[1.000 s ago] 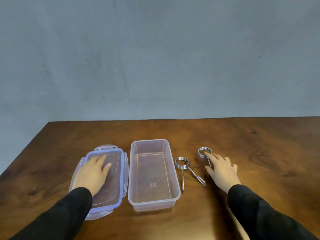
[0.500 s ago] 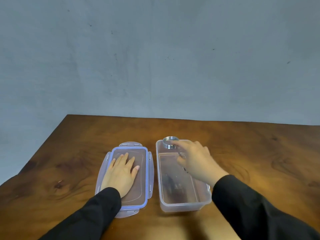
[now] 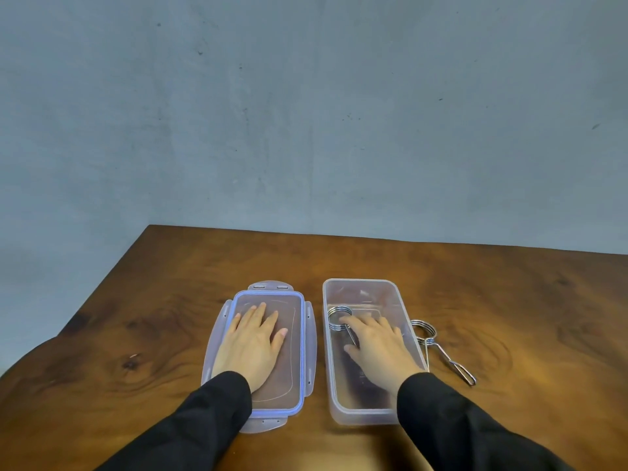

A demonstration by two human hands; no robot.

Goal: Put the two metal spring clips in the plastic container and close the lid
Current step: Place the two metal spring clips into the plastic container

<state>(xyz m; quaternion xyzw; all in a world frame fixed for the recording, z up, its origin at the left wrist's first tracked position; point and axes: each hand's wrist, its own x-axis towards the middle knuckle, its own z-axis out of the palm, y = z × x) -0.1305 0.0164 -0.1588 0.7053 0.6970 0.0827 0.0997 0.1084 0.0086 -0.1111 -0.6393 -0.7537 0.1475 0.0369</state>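
A clear plastic container [image 3: 360, 282] stands open on the wooden table. Its blue-rimmed lid [image 3: 300, 338] lies flat just to the left, and my left hand [image 3: 253, 341] rests on it palm down with fingers spread. My right hand [image 3: 377, 346] reaches down inside the container. Its index finger and thumb are on the legs of a metal spring clip [image 3: 337, 317], whose coil sits low by the container's left wall. The second spring clip [image 3: 429, 338] lies on the table, touching the container's right wall, legs pointing toward me.
The dark wooden table [image 3: 509, 317] ends at a grey wall behind and has a curved edge on the left. Both black sleeves come in from the bottom of the view.
My right hand took one clip off the table, carried it left over the container and lowered it inside. My left hand stayed flat on the lid.
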